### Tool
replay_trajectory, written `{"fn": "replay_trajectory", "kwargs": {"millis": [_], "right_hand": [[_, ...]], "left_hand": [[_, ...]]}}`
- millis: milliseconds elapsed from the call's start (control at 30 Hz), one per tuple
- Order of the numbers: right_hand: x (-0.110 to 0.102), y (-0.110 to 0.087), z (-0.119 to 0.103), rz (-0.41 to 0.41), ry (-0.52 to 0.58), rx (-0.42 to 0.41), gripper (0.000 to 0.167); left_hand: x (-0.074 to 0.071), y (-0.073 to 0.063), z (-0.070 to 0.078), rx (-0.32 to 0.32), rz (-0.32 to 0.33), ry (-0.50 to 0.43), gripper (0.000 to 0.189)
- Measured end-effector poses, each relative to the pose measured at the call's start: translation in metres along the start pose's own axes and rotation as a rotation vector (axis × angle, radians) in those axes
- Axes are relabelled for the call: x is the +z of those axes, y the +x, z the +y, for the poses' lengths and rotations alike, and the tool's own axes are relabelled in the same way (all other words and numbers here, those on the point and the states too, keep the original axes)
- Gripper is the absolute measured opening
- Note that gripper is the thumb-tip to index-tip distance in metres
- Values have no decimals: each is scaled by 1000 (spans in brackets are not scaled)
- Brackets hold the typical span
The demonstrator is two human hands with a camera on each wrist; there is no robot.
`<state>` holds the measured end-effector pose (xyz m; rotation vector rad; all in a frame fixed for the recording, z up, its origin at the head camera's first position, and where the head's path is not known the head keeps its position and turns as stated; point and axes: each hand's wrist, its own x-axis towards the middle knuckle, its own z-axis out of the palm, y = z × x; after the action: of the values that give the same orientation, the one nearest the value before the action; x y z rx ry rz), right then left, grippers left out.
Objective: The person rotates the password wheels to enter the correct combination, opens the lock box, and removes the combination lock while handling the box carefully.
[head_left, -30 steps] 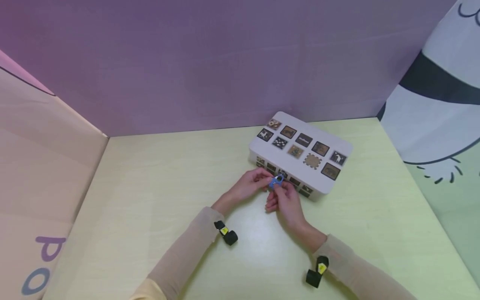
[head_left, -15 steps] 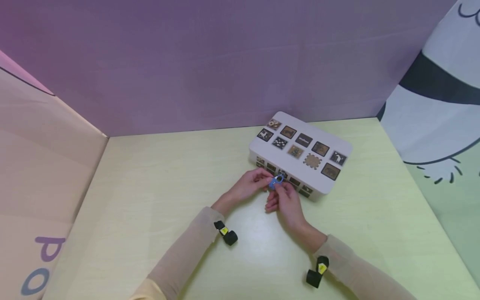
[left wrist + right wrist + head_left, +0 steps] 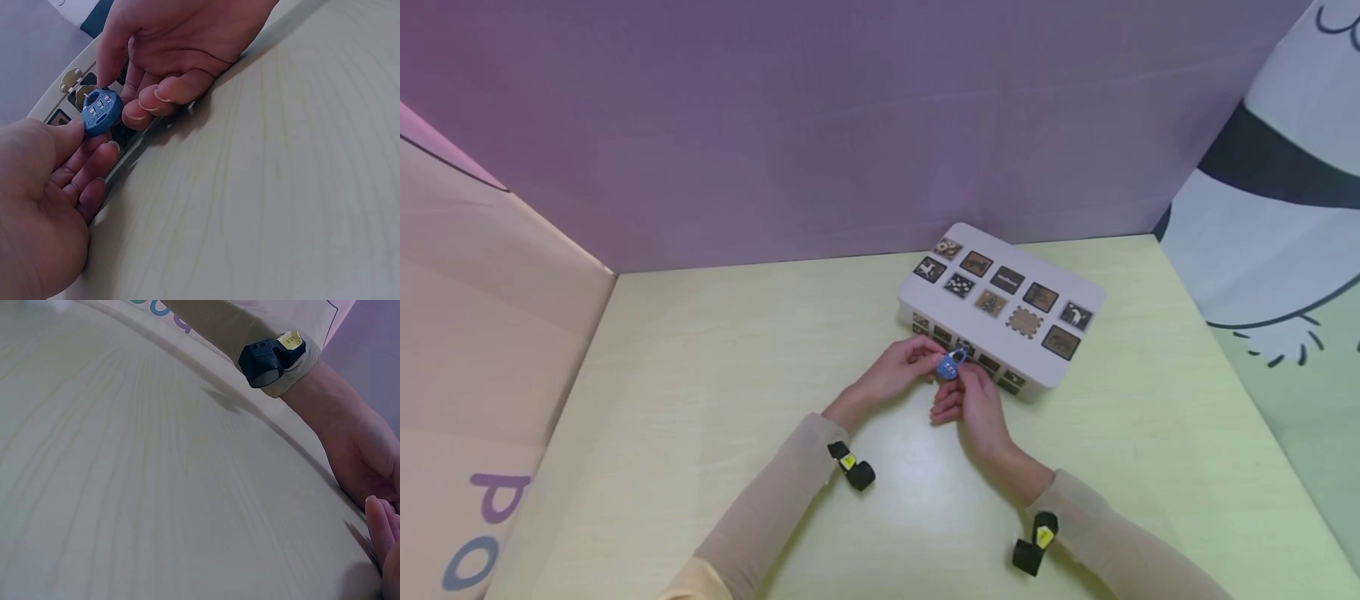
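Observation:
A small blue combination padlock (image 3: 102,112), its number dials facing up, is at the front side of a white box (image 3: 951,310) printed with small pictures. Its shackle overlaps a gold-coloured latch (image 3: 81,94) on that side. My left hand (image 3: 895,368) pinches the padlock body between thumb and fingers from the left. From the right, my right hand (image 3: 981,408) has its thumb and forefinger at the padlock's edge near the shackle, other fingers loosely curled. In the right wrist view the padlock is out of sight; only fingertips and the left hand (image 3: 359,450) show.
The box stands on a pale wood-grain table (image 3: 715,358), near a purple back panel (image 3: 820,150). Printed panels rise at the left (image 3: 490,333) and right (image 3: 1285,250). A black wrist camera (image 3: 859,475) sits on the left sleeve, another (image 3: 1028,554) on the right.
The right thumb has shifted off the padlock's face to its right edge, leaving more of the dials showing. The padlock has tilted slightly; the left hand and box stay in place.

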<state>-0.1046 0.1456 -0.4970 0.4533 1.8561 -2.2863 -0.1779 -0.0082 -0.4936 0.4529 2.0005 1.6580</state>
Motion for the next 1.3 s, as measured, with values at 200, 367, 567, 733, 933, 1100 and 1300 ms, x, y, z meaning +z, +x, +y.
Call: {"fn": "replay_trajectory", "kwargs": {"millis": [200,367,567,733,933,1100,1300], "right_hand": [[0,0,0,0,6,-6,31],[0,-1,1,5,18,-8,31],[0,-1,1,13,21,-8,30],[0,-2,0,15,3,-13,28],[-2,-3,1,-3,-33,-31,29],[-3,-3,3,-9,-54,-43,28],[-2,-4,3,-18,-61,-59,27]], "left_hand": [[1,0,0,2,3,21,22],[1,1,-1,5,8,24,22],[1,2,-2,1,20,40,21],[1,2,-2,-9,32,37,22],[1,2,-2,-17,33,19,23],[1,3,-2,-15,23,20,24],[0,3,-4,-7,10,32,25]]}}
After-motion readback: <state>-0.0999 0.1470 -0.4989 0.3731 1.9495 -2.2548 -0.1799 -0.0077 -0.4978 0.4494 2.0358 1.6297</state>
